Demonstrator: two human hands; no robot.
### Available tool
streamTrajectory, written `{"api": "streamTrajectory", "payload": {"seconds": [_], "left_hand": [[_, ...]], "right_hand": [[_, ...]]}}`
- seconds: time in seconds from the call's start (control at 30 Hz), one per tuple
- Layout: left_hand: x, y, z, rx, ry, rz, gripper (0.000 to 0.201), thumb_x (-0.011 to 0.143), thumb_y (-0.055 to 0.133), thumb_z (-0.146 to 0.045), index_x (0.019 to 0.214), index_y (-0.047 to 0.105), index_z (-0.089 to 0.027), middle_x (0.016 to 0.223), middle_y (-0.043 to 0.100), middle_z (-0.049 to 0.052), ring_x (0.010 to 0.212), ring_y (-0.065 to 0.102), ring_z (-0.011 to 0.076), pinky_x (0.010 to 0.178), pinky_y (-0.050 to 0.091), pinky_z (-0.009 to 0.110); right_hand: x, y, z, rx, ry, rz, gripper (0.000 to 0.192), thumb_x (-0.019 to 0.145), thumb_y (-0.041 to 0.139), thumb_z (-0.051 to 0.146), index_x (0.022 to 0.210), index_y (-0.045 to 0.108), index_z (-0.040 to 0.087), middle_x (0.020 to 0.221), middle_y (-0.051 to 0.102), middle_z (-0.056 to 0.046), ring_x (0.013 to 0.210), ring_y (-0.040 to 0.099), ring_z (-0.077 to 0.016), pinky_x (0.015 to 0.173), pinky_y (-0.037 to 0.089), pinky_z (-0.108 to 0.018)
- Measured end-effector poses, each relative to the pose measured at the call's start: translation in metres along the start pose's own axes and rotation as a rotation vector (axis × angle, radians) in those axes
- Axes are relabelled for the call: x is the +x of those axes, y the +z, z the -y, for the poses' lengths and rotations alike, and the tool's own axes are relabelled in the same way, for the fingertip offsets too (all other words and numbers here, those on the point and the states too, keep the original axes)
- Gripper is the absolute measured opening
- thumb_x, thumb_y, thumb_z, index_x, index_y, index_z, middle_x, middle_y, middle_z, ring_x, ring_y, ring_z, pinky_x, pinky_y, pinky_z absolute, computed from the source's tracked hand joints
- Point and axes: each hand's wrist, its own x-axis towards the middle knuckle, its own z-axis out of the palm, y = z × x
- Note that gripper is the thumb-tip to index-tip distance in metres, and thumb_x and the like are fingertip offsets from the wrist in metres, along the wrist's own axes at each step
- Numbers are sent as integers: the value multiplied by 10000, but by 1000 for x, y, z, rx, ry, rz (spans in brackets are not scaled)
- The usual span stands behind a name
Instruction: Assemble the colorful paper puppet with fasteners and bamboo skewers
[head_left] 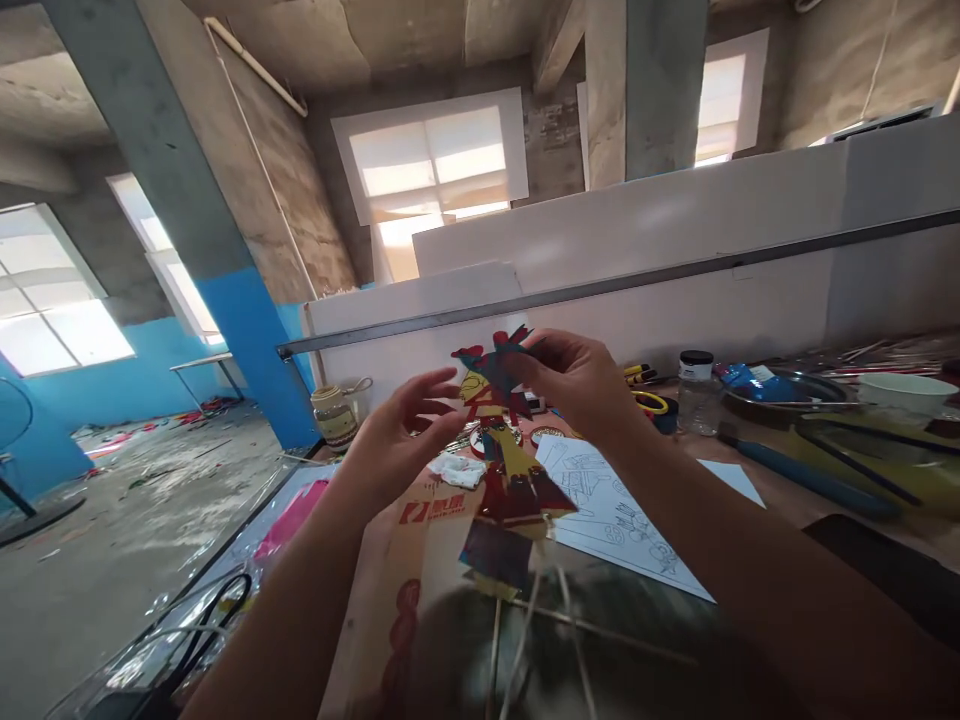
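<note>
Both hands hold up a flat, painted shadow-puppet figure [504, 450] in red, yellow and dark blue, above the table. My right hand [581, 385] pinches its head part at the top. My left hand [401, 430] touches the figure's left side at shoulder height, fingers curled on it. Thin wooden sticks [525, 630] hang down from the figure's lower part toward me.
White sheets with line drawings [615, 515] lie under the figure. Behind stand a clear jar with black lid [696, 392], yellow-handled scissors [651, 400], a metal tray [795, 390], a white bowl [904, 392], a glass jar [334, 412]. A white partition [675, 270] backs the table.
</note>
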Motion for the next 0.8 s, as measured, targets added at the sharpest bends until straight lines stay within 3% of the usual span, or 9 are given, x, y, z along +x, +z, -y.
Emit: {"api": "streamTrajectory", "payload": {"seconds": [0.13,0.23,0.33,0.43,0.5,0.57,0.63,0.8], "left_hand": [[-4,11,-6,-28,-27,-10,260,788,733,-424,875,736,-180,728,699,21,646,620,134,582,504,236],[-3,16,-8,-97,-32,-125,234,774,747,-413,783,725,-181,606,646,-8,525,548,102,496,446,213],[0,10,-9,-150,-47,-182,273,729,781,-441,725,721,-175,589,642,6,514,549,104,487,438,210],[4,-11,-4,-134,-38,-219,364,718,768,-516,791,742,-159,679,696,47,546,592,116,509,467,216],[9,-33,7,-108,-26,-362,418,750,716,-561,872,738,-162,769,727,65,565,611,118,516,481,217],[14,-55,29,-41,-57,-459,411,767,696,-543,907,721,-157,796,730,64,592,621,119,532,487,211],[22,-72,62,189,-159,-483,408,849,591,-527,995,696,-160,884,735,66,675,645,124,617,518,223],[47,-86,167,459,-404,-314,316,925,576,-380,1097,632,-121,1007,690,80,862,661,175,780,558,346]], "right_hand": [[-8,16,-10,17,24,95,370,759,732,528,857,680,174,789,678,-28,734,611,-160,651,491,-280],[-12,23,-19,33,103,329,403,805,687,533,1010,672,186,917,701,-42,843,640,-182,706,504,-285],[-12,26,-28,-6,208,503,352,855,632,516,959,691,186,834,698,-26,778,642,-172,671,502,-284],[-6,23,-31,100,304,395,329,860,637,499,901,703,179,798,705,-35,762,661,-176,681,534,-303],[0,15,-28,268,342,252,313,838,676,476,905,691,171,829,724,-56,798,689,-193,718,568,-334],[8,4,-23,369,310,102,292,833,693,445,925,677,168,841,732,-66,815,706,-203,734,585,-354],[14,-9,-18,381,225,-23,258,848,685,410,954,673,176,841,730,-56,824,712,-199,746,586,-347],[17,-20,-14,362,166,-139,173,883,641,334,975,676,191,728,679,-4,693,687,-150,681,575,-297]]}}
